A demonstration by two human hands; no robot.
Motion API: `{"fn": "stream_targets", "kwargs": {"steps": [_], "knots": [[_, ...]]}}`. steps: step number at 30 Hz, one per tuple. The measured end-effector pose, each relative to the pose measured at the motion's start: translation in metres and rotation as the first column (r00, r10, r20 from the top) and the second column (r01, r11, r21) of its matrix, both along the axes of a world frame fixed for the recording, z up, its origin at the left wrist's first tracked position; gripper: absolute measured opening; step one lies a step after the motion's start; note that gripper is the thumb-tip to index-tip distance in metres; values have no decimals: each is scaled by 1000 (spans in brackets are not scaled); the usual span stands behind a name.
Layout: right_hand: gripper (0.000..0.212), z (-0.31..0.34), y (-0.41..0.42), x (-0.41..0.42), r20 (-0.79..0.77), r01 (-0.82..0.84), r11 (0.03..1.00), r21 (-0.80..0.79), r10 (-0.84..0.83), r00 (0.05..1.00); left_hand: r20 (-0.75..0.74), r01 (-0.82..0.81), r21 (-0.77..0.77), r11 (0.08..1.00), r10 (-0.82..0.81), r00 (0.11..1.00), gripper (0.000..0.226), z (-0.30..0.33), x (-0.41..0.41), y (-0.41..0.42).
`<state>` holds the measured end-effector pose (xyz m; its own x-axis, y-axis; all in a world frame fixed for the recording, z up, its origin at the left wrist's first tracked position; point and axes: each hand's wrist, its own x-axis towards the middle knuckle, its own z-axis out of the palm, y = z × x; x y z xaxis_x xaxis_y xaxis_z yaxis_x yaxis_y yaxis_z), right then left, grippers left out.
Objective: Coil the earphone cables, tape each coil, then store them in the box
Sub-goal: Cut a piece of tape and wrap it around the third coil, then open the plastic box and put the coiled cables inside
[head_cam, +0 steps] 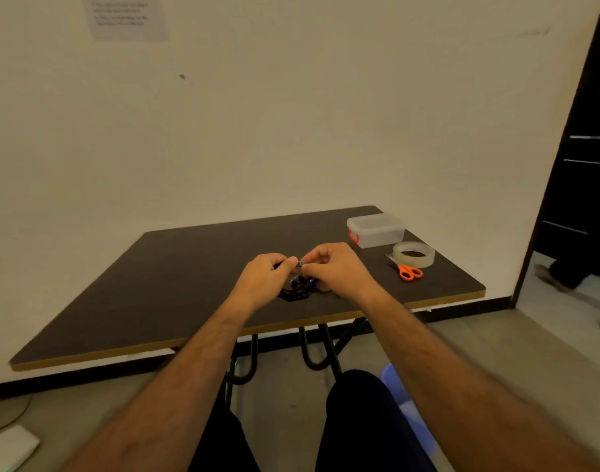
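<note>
A tangle of black earphone cables [296, 290] lies on the dark table [175, 267] near its front edge. Just above the tangle, my left hand [266, 274] and my right hand [329, 267] meet, each pinching one end of a short stretch of the cable, with a small metallic plug showing between the fingertips. The clear plastic box [377, 230] with a red latch stands shut at the back right of the table. In front of it lies a roll of clear tape [414, 254].
Orange-handled scissors [407, 270] lie beside the tape near the table's right edge. A cream wall rises behind the table. To the right is a dark doorway with a person's foot [547, 274] on the floor. My legs are under the table's front edge.
</note>
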<state>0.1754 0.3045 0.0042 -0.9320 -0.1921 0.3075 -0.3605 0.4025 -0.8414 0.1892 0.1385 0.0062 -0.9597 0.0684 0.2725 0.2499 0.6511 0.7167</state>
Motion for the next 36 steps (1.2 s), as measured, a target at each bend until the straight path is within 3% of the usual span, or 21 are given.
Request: {"fn": "stream_targets", "kwargs": {"steps": [8, 11, 19, 26, 32, 36], "knots": [[8, -40, -34, -43, 63, 204, 937, 282, -230, 971, 158, -130, 41, 991, 122, 980, 25, -45, -47, -24], [11, -47, -33, -52, 107, 220, 892, 396, -283, 953, 228, -115, -31, 993, 119, 966, 25, -58, -58, -31], [23, -27, -27, -81, 84, 151, 702, 696, -288, 954, 163, -134, -103, 986, 150, 975, 23, -56, -102, -25], [33, 4, 52, -141, -111, 372, 654, 659, -404, 908, 45, -137, -8, 991, 137, 990, 18, -41, -157, 12], [33, 5, 140, -221, -151, 556, 644, 526, -573, 806, 136, -76, 178, 981, 52, 989, 19, -26, -221, 77], [38, -2, 174, -263, -94, 567, 659, 495, -608, 788, 212, -65, 173, 983, 28, 977, 30, -24, -265, 125]]}}
